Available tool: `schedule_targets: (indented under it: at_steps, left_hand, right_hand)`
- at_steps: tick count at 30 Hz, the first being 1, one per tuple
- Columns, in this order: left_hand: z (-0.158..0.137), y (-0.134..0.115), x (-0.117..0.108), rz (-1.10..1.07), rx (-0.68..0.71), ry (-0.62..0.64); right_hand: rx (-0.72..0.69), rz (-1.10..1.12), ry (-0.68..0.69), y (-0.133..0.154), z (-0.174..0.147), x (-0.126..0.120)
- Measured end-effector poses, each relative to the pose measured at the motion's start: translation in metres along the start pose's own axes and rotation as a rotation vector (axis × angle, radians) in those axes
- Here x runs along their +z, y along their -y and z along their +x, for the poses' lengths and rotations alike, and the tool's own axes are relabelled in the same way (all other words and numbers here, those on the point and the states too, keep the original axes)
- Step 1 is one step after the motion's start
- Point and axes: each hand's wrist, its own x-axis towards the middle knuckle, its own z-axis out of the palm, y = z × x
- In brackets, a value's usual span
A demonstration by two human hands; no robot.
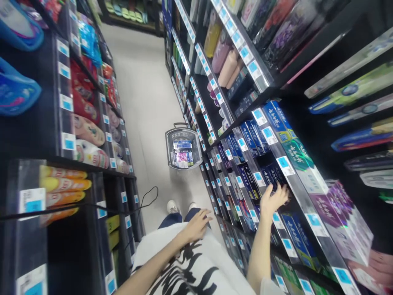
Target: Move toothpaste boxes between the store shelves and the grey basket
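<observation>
My right hand (273,199) reaches into a shelf compartment on the right, thumb and fingers apart. Its fingertips are at dark blue toothpaste boxes (272,175); whether they touch them I cannot tell. More toothpaste boxes, blue (252,137) and black (248,182), stand in neighbouring compartments. On the upper ledge lie a green toothpaste box (299,157) and purple-and-white boxes (344,217). My left hand (198,225) hangs in front of my white shirt, fingers loosely stretched, holding nothing.
A grey shopping basket (168,152) with several boxes in it stands on the aisle floor (139,82) ahead of my feet. Shelves with bottles and pouches (89,153) line the left side. A black cable (147,192) crosses at lower left. Packaged toothbrushes (353,88) hang at right.
</observation>
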Motion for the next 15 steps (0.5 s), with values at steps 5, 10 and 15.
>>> schedule_targets:
  at_steps: [5, 10, 15]
  left_hand:
    - [-0.04, 0.059, -0.022, 0.001, -0.443, 0.232]
    - [-0.046, 0.127, -0.053, 0.059, -0.669, 0.336]
    - [-0.046, 0.183, -0.081, 0.068, -0.841, 0.395]
  right_hand:
    - [-0.166, 0.302, 0.242, 0.082, -0.1, 0.043]
    - [-0.337, 0.524, 0.813, 0.142, -0.149, 0.102]
    - [-0.351, 0.509, 1.149, 0.16, -0.146, 0.168]
